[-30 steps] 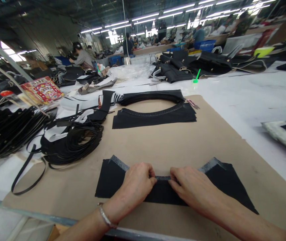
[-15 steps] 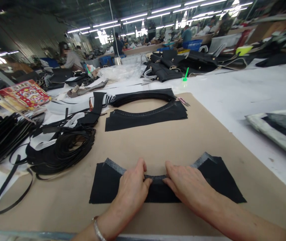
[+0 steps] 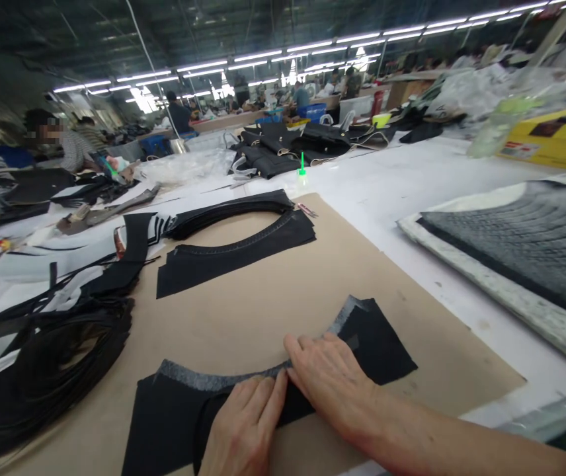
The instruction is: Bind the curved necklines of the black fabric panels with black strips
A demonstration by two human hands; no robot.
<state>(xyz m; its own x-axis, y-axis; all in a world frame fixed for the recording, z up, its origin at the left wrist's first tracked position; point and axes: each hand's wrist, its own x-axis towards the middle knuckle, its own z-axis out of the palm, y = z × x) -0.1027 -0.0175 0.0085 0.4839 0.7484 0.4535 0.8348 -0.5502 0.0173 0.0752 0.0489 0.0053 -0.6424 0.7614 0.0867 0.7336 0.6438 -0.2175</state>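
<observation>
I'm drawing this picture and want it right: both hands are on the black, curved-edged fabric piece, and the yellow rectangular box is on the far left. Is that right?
Not quite: the yellow rectangular box is on the far right, as the head view shows. The left hand and right hand are on the black, curved-edged fabric piece.

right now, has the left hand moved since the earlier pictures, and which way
Yes, rightward, judged against the resting black stack beyond: the left hand is now close beside the right hand, farther along the curved black piece.
</observation>
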